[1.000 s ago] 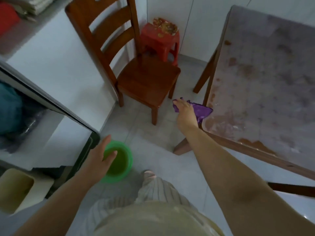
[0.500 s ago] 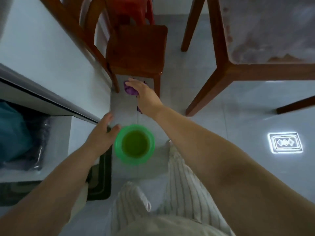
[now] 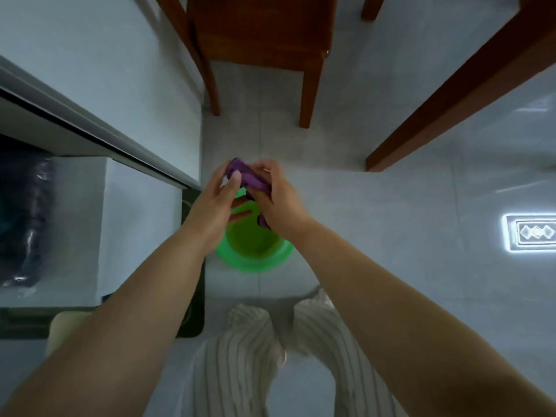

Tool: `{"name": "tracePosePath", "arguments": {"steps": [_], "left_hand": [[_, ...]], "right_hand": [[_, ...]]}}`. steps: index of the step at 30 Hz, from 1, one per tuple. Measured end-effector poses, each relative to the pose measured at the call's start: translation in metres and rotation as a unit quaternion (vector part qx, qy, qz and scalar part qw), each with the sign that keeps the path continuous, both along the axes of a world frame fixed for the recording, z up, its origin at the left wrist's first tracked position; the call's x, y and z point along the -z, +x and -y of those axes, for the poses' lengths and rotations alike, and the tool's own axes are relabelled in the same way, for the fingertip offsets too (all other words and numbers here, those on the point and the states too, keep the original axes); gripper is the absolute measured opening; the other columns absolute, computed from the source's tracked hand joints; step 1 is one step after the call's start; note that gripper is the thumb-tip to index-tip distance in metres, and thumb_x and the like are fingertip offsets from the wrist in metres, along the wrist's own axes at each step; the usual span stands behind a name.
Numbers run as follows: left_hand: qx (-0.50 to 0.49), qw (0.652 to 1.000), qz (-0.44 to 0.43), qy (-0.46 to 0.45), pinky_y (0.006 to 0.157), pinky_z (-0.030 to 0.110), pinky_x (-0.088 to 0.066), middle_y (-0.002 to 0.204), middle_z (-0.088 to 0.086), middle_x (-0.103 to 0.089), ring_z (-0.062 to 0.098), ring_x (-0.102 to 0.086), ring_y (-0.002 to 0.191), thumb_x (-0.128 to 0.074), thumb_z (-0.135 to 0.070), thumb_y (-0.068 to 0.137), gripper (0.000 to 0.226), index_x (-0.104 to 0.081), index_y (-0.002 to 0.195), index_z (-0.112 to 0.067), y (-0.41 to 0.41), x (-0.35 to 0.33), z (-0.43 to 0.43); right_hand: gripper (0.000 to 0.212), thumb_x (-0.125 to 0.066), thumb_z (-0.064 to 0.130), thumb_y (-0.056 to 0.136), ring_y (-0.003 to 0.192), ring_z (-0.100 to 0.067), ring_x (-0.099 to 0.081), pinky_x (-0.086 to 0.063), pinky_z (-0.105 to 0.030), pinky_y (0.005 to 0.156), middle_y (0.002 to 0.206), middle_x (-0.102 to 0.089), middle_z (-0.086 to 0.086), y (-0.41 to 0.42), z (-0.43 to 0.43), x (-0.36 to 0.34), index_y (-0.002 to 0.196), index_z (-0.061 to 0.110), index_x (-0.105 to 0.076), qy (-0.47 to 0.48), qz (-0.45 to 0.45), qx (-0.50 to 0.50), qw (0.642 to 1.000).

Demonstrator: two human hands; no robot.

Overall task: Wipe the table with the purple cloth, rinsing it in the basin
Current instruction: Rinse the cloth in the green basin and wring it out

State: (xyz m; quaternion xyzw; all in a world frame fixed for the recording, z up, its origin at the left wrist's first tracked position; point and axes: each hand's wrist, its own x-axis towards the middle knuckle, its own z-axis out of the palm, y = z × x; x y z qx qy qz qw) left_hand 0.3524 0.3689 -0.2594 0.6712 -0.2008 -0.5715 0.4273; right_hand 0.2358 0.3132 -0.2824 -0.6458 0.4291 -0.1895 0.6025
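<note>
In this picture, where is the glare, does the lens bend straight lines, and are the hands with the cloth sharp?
Head view: a bright rectangular glare patch lies on the glossy floor at right. Head view: the wide lens slants the table leg and the chair legs outward. Head view: left hand, right hand and purple cloth over the green basin look slightly soft.

Head view, straight down over basin (image 3: 254,264)
</note>
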Motion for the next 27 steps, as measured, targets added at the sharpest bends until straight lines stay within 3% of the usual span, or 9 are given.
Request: {"name": "tracePosePath", "arguments": {"steps": [3,8,11,13,17,19,21,23,27], "left_hand": [[-0.068,0.998,-0.011,0.015,0.071,0.027,-0.056,0.107,0.004,-0.065,0.015,-0.068,0.089,-0.059,-0.030,0.084,0.043,-0.049,0.124,-0.019,0.012,0.101,-0.001],[-0.074,0.995,0.042,0.054,0.061,0.017,-0.056,0.105,0.016,-0.061,0.016,-0.063,0.077,-0.055,0.009,0.082,0.043,-0.049,0.120,-0.008,0.040,0.281,-0.017],[0.002,0.984,0.151,0.097,0.076,0.030,-0.052,0.109,0.024,-0.062,0.030,-0.061,0.094,-0.059,0.009,0.079,0.050,-0.046,0.123,-0.010,0.047,0.380,-0.027],[0.057,0.964,0.244,0.089,0.084,0.034,-0.046,0.109,0.023,-0.062,0.034,-0.060,0.101,-0.058,0.006,0.080,0.047,-0.045,0.122,-0.010,0.049,0.435,-0.032],[0.242,0.833,0.484,0.120,0.108,0.042,-0.027,0.149,0.013,-0.025,0.037,-0.028,0.132,-0.051,-0.019,0.088,0.055,-0.031,0.139,-0.021,0.054,0.510,-0.041],[0.369,0.775,0.486,0.164,0.115,0.047,-0.014,0.157,0.002,0.004,0.032,0.001,0.142,-0.040,-0.032,0.093,0.059,-0.011,0.144,-0.030,0.055,0.528,-0.048],[0.431,0.763,0.445,0.185,0.116,0.050,-0.009,0.156,0.001,0.009,0.027,0.012,0.142,-0.034,-0.034,0.096,0.059,-0.002,0.145,-0.028,0.053,0.539,-0.052],[0.411,0.789,0.422,0.172,0.116,0.044,-0.010,0.157,0.004,0.001,0.027,0.002,0.143,-0.035,-0.028,0.096,0.059,-0.004,0.146,-0.021,0.050,0.545,-0.049],[0.151,0.939,0.295,0.095,0.105,0.027,-0.028,0.144,0.011,-0.037,0.027,-0.039,0.127,-0.041,0.005,0.085,0.061,-0.028,0.141,-0.018,0.037,0.542,-0.038]], "right_hand": [[0.034,-0.064,0.007,0.083,0.078,-0.009,-0.057,-0.041,-0.006,0.060,0.107,-0.059,-0.003,0.010,-0.014,0.104,0.113,0.009,-0.048,0.019,0.003,-0.017,1.000],[0.052,-0.076,-0.003,0.066,0.109,-0.028,-0.054,-0.034,-0.010,0.085,0.119,-0.056,-0.020,0.018,-0.028,0.281,0.114,-0.002,-0.056,-0.010,-0.045,-0.054,0.997],[0.060,-0.076,0.002,0.068,0.112,-0.030,-0.054,-0.033,-0.012,0.081,0.123,-0.053,-0.018,0.018,-0.029,0.376,0.123,0.004,-0.052,-0.001,-0.123,-0.111,0.986],[0.065,-0.074,0.011,0.072,0.123,-0.032,-0.044,-0.032,-0.023,0.095,0.137,-0.042,-0.016,0.020,-0.028,0.430,0.132,0.010,-0.046,-0.033,-0.186,-0.136,0.972],[0.066,-0.045,0.047,0.092,0.143,-0.034,0.000,-0.005,-0.053,0.112,0.158,0.008,0.001,0.023,-0.035,0.498,0.147,0.037,-0.010,-0.090,-0.386,-0.324,0.859],[0.060,-0.034,0.044,0.097,0.143,-0.030,0.005,0.003,-0.054,0.112,0.158,0.011,0.001,0.022,-0.042,0.512,0.148,0.035,-0.004,-0.147,-0.407,-0.403,0.806],[0.060,-0.033,0.038,0.098,0.144,-0.028,0.006,0.006,-0.051,0.112,0.158,0.010,-0.001,0.025,-0.051,0.517,0.149,0.026,-0.002,-0.145,-0.433,-0.363,0.812],[0.063,-0.036,0.035,0.097,0.144,-0.028,0.005,0.001,-0.048,0.114,0.158,0.010,-0.004,0.032,-0.057,0.520,0.149,0.019,-0.004,-0.088,-0.409,-0.319,0.850],[0.052,-0.040,0.022,0.096,0.143,-0.022,-0.008,-0.009,-0.037,0.114,0.158,-0.007,0.001,0.033,-0.052,0.527,0.146,0.021,-0.024,-0.087,-0.293,-0.236,0.922]]}}
